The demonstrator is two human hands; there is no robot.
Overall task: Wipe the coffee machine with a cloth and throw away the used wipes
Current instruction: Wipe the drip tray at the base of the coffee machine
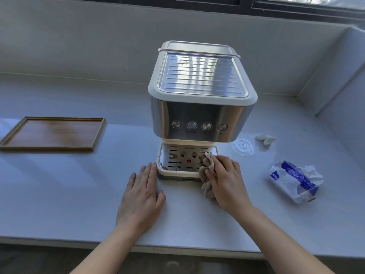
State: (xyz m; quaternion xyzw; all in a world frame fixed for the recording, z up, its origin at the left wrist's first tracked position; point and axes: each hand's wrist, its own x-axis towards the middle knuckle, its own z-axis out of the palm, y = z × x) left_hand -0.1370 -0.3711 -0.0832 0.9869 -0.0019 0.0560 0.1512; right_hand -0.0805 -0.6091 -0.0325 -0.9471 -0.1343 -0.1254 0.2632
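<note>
Worktop (59,184) stretched pale and wide below the window. The coffee machine (201,107) stood upright on it, straight ahead of the person, with its button panel facing them. At its foot the drip tray (177,173) jutted toward the hands, long axis running left to right, so a wiping stroke would likely go across the body rather than away from it.

The left hand (142,196) lay flat on the worktop, fingers straight and together. Its fingertips touched the tray's left front corner, apparently to steady it.

The right hand (227,180) was the working one. It sat at the tray's right end, fingers curled over a bunched beige cloth (207,186), part of which trailed over the front edge.

A crumpled wipe (265,139) lay apart on the right, nearer the right hand.

Brown stains (164,166) showed at the tray's left end, opposite the cloth, so the cloth probably had to sweep leftward.
</note>
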